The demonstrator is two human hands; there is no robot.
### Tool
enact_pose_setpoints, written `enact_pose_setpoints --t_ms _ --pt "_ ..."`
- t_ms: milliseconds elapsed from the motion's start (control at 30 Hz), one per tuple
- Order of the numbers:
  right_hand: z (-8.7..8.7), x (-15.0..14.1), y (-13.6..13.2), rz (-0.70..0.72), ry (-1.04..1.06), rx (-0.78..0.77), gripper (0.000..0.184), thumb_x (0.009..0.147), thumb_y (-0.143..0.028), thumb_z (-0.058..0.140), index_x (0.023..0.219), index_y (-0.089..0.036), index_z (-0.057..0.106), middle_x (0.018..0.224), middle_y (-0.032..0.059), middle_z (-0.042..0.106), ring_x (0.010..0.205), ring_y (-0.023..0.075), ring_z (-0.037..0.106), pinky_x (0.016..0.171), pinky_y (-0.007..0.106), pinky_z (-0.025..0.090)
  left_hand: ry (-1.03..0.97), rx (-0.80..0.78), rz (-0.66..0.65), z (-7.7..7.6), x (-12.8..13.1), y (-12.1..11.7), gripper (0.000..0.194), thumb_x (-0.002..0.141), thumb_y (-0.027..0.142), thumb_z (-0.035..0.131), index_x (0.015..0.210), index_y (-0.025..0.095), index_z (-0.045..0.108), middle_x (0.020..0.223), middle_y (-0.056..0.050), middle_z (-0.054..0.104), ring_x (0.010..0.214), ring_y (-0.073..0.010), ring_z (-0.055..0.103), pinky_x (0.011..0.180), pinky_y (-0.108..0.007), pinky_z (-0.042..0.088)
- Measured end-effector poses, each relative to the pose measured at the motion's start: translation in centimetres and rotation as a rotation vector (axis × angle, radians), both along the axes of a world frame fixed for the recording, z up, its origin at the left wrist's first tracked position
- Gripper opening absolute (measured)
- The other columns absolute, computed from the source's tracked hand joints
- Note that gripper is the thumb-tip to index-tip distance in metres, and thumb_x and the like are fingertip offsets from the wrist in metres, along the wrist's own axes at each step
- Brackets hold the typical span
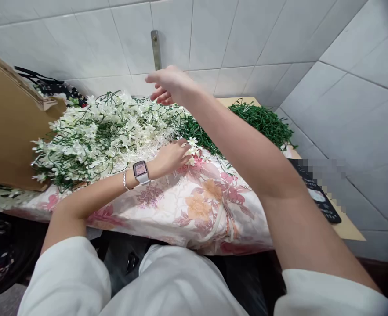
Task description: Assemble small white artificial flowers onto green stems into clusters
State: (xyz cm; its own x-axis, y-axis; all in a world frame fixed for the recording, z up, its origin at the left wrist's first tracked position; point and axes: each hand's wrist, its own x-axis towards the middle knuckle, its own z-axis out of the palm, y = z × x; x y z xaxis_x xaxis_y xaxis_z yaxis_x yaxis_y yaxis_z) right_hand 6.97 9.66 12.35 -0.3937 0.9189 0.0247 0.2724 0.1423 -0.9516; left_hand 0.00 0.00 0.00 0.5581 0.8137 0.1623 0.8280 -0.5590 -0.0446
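Observation:
My left hand (172, 158), with a smartwatch (140, 169) and a bracelet on its wrist, rests low over the patterned cloth. Its fingers are bent around a small sprig of white artificial flowers (191, 151), whose blossoms show beyond the fingertips. My right hand (172, 85) is raised above the back of the pile, fingers loosely curled and apart, with nothing visible in them. Beneath and left of it spreads a large heap of white artificial flowers (114, 127) on green stems. Right of the heap, partly behind my right forearm, lies a bundle of bare green stems (259, 120).
A floral cloth (200, 210) covers the surface in front of me. At the left stands a cardboard box (12, 127), with a dark floral bag (62, 90) behind it. A black panel (319, 197) lies at the right. Tiled walls (233, 35) close off the back and right; a metal bracket (155, 48) is fixed there.

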Motion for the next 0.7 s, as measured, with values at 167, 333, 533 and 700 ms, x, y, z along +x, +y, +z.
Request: enact_pose_setpoints --t_ms 167,333,533,700 --pt "-1.9 0.7 -1.5 -0.089 -0.096 0.167 0.021 0.083 -0.028 0.054 0.099 -0.016 0.05 0.073 0.0054 0.063 0.055 0.0132 0.052 0.049 0.026 0.041 -0.042 -0.002 0.02 0.0 -1.4 -0.5 0.033 0.093 0.031 0.045 0.119 0.016 0.059 0.129 -0.012 0.056 0.098 -0.0244 0.062 0.069 -0.031 0.048" --pt "-6.2 7.5 -5.5 -0.2 -0.314 0.474 0.007 0.083 -0.019 0.052 0.084 -0.016 0.058 0.072 0.0028 0.061 0.068 0.0151 0.055 0.066 0.028 0.042 -0.242 -0.042 0.001 -0.1 -3.2 0.4 0.028 0.093 0.031 0.047 0.108 0.016 0.065 0.119 -0.01 0.062 0.106 -0.0245 0.059 0.088 -0.037 0.046" --pt "-13.7 11.6 -8.1 0.069 -0.578 0.571 0.026 0.079 -0.039 0.065 0.091 -0.017 0.063 0.088 0.0079 0.063 0.085 0.0223 0.055 0.074 0.033 0.042 -0.443 -0.122 -0.001 -1.4 -2.9 0.0 0.024 0.091 0.026 0.05 0.109 0.016 0.062 0.113 -0.01 0.065 0.104 -0.0221 0.059 0.092 -0.038 0.045" --pt "-16.7 11.9 -8.1 0.141 -0.621 0.723 0.014 0.084 -0.029 0.059 0.089 -0.018 0.067 0.088 0.0097 0.064 0.085 0.0231 0.051 0.076 0.036 0.04 -0.49 -0.087 -0.074 -2.7 -3.4 -0.2 0.021 0.092 0.025 0.05 0.108 0.018 0.061 0.113 -0.009 0.064 0.103 -0.0198 0.06 0.09 -0.036 0.046"
